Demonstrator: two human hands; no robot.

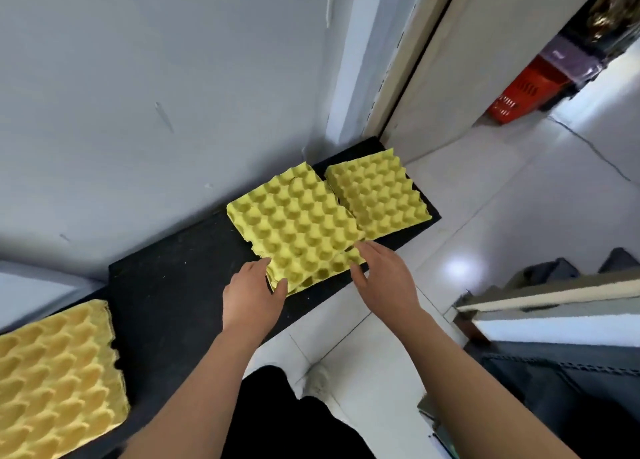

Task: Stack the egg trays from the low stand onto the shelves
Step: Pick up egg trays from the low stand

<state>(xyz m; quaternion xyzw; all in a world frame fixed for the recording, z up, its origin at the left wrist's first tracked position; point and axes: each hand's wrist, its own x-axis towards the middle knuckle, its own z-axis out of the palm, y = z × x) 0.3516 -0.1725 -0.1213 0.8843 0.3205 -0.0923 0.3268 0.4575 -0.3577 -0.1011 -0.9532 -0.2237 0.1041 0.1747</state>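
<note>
We're at the pick-up: left hand (254, 294) pinches the near corner of the egg tray stack (294, 226) mid-frame on the black low stand (173, 285), right hand (382, 278) spread open beside its other corner (no grip yet), so next it probably needs to close before we lift level.

Bright, even indoor light with soft, faint shadows. A white glare spot sits on the glossy pale tiled floor (459, 269). Wide-angle distortion bends the cream door frame (408, 60). The red plastic basket (519, 95) and the lower-left yellow pulp egg tray (55, 372) look blurred.
</note>
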